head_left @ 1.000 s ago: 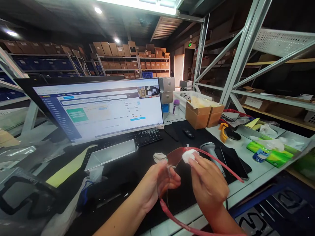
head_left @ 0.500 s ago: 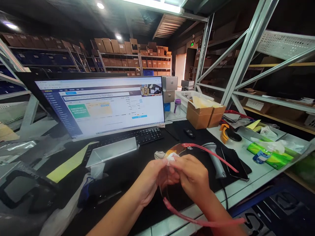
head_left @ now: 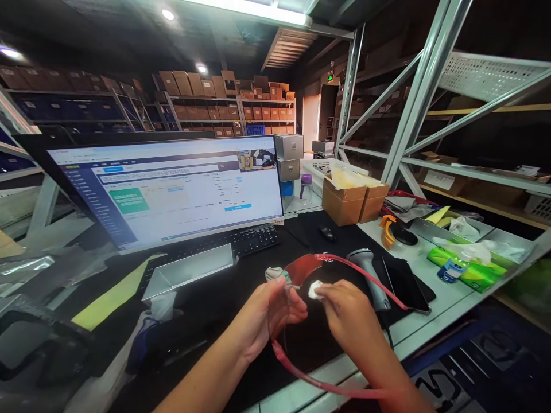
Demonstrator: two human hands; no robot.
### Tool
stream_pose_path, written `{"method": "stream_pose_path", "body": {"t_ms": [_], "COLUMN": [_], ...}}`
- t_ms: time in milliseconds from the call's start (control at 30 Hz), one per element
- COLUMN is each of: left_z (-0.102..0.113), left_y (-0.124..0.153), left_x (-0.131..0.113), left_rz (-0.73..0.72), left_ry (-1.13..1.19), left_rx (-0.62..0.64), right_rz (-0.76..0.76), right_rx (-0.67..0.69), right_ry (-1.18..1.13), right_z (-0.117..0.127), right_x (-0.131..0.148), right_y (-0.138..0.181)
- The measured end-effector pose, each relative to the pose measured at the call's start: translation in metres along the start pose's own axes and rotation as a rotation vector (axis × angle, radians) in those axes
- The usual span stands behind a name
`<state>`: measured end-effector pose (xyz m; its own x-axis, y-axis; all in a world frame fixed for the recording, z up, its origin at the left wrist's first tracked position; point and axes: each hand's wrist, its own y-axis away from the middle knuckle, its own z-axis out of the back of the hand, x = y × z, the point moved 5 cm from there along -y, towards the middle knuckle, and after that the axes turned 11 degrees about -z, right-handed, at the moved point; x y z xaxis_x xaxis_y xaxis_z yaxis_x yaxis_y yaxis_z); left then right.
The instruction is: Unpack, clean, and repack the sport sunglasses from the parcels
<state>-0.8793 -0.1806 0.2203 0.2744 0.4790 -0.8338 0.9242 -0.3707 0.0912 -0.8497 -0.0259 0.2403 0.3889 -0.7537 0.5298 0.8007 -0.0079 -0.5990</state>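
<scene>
A pair of glasses with tinted lenses and red temples is held up over the black desk mat. My left hand grips it near the middle of the front, thumb at the top edge, other fingers behind the lens. One temple reaches right toward the scanner; the other curves below, across my right forearm. A small greyish wad shows at my left thumb; I cannot tell whether it touches the glasses. My right hand pinches a white wad of cotton or tissue, apart from the lens.
A monitor, keyboard and silver open box stand ahead. Rightward lie a barcode scanner, a phone, a tape dispenser, cardboard boxes and a small bottle. Plastic-wrapped items crowd the left.
My right hand has drawn the white wad away from the lens, to the right and slightly down. My left hand keeps the glasses. The view has shifted slightly.
</scene>
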Motion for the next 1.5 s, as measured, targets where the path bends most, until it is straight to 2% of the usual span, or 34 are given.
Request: {"method": "stream_pose_path", "body": {"t_ms": [133, 267, 367, 467, 600, 733, 867, 967, 1067, 1167, 1267, 1367, 1500], "left_z": [0.001, -0.001, -0.004, -0.007, -0.003, -0.002, -0.009, -0.007, 0.0, 0.006, 0.012, 0.014, 0.007], "left_y": [0.003, 0.003, 0.004, 0.006, 0.007, 0.01, 0.021, 0.023, 0.018, 0.013, 0.013, 0.023, 0.038], "left_x": [-0.007, -0.006, -0.006, -0.005, -0.007, -0.017, -0.034, -0.043, -0.046, -0.05, -0.062, -0.081, -0.092], "left_rz": [-0.022, -0.006, -0.006, -0.015, -0.084, -0.141, -0.212, -0.246, -0.254, -0.306, -0.444, -0.652, -0.902], "left_ry": [0.007, 0.015, 0.024, 0.059, -0.05, -0.189, -0.189, -0.158, -0.113, -0.15, -0.351, -0.632, -0.932], "left_rx": [-0.024, -0.017, -0.017, 0.026, 0.097, 0.143, 0.201, 0.138, 0.069, 0.02, -0.07, -0.158, -0.14], "right_rz": [0.013, 0.165, 0.249, 0.317, 0.369, 0.298, 0.199, 0.142, 0.104, -0.007, -0.148, -0.308, -0.541], "right_rx": [-0.078, -0.272, -0.351, -0.359, -0.267, -0.183, -0.088, -0.073, -0.132, -0.176, -0.128, -0.039, 0.031], "right_ry": [0.041, -0.05, -0.059, -0.075, -0.124, -0.074, -0.019, -0.111, -0.222, -0.272, -0.316, -0.394, -0.577], "right_z": [0.014, 0.031, 0.03, 0.019, 0.007, -0.003, -0.018, -0.017, -0.004, 0.006, 0.001, -0.009, -0.008], "right_x": [0.004, 0.025, 0.037, 0.045, 0.048, 0.035, 0.015, 0.007, 0.007, 0.0, -0.023, -0.062, -0.105], "right_y": [0.006, 0.007, 0.002, -0.002, -0.006, -0.007, -0.003, 0.002, 0.005, 0.003, 0.005, 0.017, 0.04]}}
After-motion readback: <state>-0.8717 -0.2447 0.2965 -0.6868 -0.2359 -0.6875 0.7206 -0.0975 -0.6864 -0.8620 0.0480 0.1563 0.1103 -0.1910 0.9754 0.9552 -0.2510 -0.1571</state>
